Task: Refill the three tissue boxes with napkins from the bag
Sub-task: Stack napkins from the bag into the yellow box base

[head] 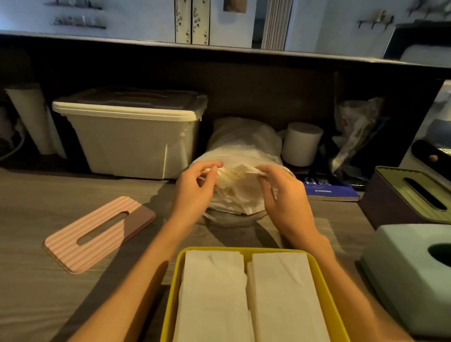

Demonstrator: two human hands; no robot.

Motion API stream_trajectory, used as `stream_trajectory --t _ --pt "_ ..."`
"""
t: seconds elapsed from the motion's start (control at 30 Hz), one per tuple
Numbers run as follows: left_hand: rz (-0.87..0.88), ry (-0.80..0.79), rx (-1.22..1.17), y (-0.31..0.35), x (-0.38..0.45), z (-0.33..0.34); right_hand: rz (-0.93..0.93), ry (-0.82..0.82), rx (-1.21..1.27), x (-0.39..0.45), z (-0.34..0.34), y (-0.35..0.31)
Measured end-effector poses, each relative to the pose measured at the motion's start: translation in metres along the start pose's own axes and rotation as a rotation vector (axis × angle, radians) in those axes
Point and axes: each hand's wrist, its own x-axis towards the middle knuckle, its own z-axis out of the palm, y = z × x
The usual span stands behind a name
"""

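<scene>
While both hands work at the mouth of the clear plastic bag (243, 144) lying on the wooden table (7, 272), the left hand (195, 188) pinches the edge of a bunch of white napkins (235, 177) and the right hand (281, 194) curls its fingers round the same bunch. Nearest the camera, the open yellow tissue box (342, 321) already holds two stacks of napkins side by side, its pink ribbed lid (97, 233) lying flat to the left. A pale green tissue box (408, 290) and a purple tissue box (385, 199) with a slotted lid sit at the right.
</scene>
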Motion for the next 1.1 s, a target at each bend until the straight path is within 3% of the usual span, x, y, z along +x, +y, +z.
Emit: stream_trajectory --t 0.2,0.4,0.57,0.7,0.9,1.1 --pt "-0.019 -0.073 0.006 0.006 -0.004 -0.002 0.233 0.024 0.327 -0.002 -0.028 -0.014" --pt "-0.126 -0.216 -0.058 0.015 -0.009 0.001 0.321 0.1 0.433 0.002 -0.031 -0.014" --pt "-0.221 -0.302 -0.172 0.02 -0.014 0.002 0.43 0.011 0.605 0.005 -0.038 -0.014" --pt "-0.398 -0.365 -0.424 0.02 -0.015 0.002 0.455 -0.223 0.582 0.0 -0.038 -0.015" --pt "-0.536 -0.501 -0.677 0.009 -0.019 -0.003 0.356 -0.279 0.45 0.0 -0.031 -0.027" --pt "-0.543 -0.5 -0.553 0.009 -0.014 -0.006 0.282 -0.254 0.362 0.002 -0.037 -0.021"
